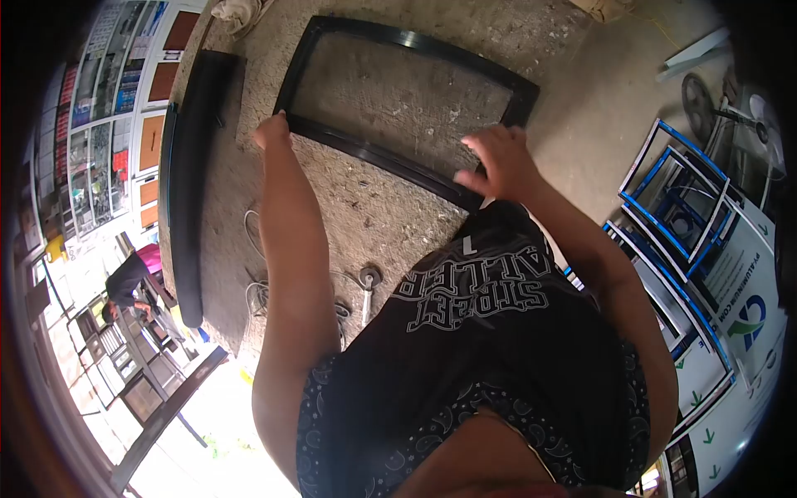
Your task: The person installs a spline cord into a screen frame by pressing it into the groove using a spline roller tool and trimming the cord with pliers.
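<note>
A dark rectangular frame [365,151] with a see-through mesh-like panel [394,83] lies on a rough, worn work surface [374,195]. At the frame's near left corner, my left hand [272,131] has its fingers closed round the edge. My right hand [496,162] is at the right end of the frame, thumb and fingers spread apart, over the near right corner. Whether its fingertips touch the frame is hard to tell.
A long dark roll [196,191] lies along the surface's left edge. A roller tool [369,286] and cables are near my body. Blue-edged frames [677,199] and a fan [735,112] stand at right. Another person [137,278] is at far left, beyond shelves.
</note>
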